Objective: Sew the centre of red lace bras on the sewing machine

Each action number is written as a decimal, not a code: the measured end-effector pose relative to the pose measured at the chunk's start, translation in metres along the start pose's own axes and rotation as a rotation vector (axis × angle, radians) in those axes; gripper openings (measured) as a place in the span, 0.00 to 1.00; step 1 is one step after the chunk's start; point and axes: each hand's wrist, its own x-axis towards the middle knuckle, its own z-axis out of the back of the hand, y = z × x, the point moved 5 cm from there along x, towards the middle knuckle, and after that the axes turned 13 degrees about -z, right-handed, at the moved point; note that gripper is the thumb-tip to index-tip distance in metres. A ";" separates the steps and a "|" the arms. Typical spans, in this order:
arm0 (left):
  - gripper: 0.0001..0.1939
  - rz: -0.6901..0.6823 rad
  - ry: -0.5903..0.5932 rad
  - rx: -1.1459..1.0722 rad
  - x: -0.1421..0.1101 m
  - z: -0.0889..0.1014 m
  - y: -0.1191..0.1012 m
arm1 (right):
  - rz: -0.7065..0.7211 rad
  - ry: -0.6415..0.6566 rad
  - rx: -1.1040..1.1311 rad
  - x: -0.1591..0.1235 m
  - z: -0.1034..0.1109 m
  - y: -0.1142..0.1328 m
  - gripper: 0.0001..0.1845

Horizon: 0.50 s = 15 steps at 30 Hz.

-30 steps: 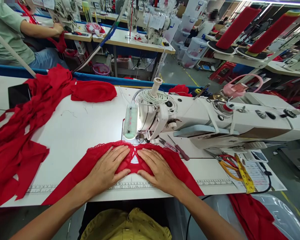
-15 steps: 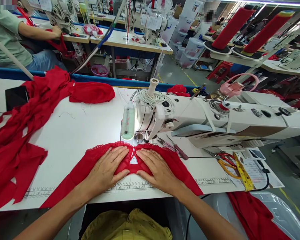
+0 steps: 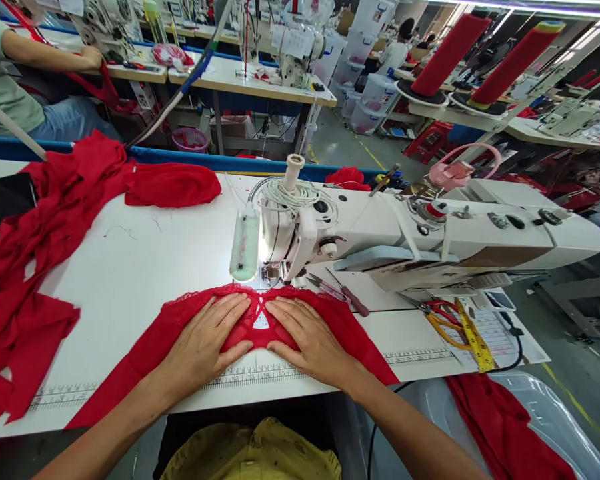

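1. Head view: the left hand [image 3: 206,339] and right hand [image 3: 307,335] lie flat, fingers slightly spread, pressing the red lace-edged garment [image 3: 241,331] without gripping it.
2. The garment spreads across the tabletop [image 3: 130,267], just on the near side of the sewing machine's [image 3: 360,227] foot, a small triangular opening between the hands.
3. Red cloth [image 3: 55,200] heaps leftward; a tape measure [image 3: 475,340] lies right.

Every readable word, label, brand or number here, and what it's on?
"12", "13": ruler strip; other digits too small.
Yellow tape measure: digits too small.
Printed sheet: illegible.
Paper on rear machine: too blurred.
Red garment, nearest sewing machine: no readable text.
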 end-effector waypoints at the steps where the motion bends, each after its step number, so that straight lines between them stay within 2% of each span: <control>1: 0.32 0.001 0.003 0.001 0.000 0.000 0.000 | -0.003 0.006 0.002 0.000 0.000 0.000 0.32; 15: 0.33 -0.001 0.011 -0.003 0.000 0.000 0.000 | -0.012 0.014 0.001 0.000 0.000 0.000 0.32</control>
